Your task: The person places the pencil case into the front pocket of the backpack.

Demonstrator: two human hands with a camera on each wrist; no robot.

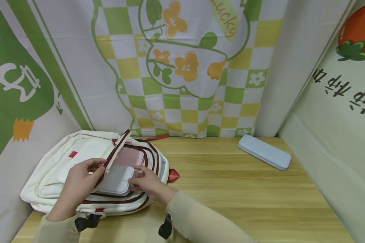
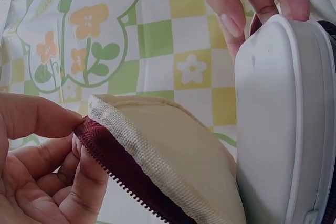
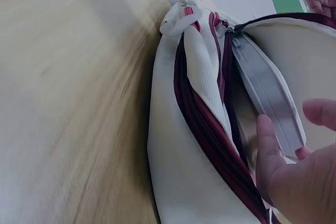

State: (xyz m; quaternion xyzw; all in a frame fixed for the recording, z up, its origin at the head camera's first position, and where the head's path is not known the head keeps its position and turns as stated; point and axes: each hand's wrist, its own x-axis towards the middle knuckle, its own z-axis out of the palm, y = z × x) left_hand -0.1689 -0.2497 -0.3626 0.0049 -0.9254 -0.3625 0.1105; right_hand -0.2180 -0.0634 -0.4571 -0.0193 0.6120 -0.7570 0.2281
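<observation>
A cream backpack [image 1: 53, 162] with dark red zips lies on its back, its front pocket unzipped. My left hand [image 1: 82, 177] pinches the zipped edge of the pocket flap [image 2: 157, 156] between thumb and fingers and lifts it up. Inside the opening is a white hard case [image 1: 117, 180] with rounded corners, partly covered by the flap. My right hand [image 1: 149, 182] holds this case by its outer end, thumb and fingers on opposite faces. Beside the case in the pocket shows a pink flat thing [image 1: 130, 157], partly hidden.
A light blue, long, rounded case [image 1: 264, 152] lies on the wooden table [image 1: 219, 189] at the back right. Printed cloth [image 1: 182, 111] hangs behind the table and at both sides. A red strap end [image 1: 173, 175] sticks out from the backpack's right side.
</observation>
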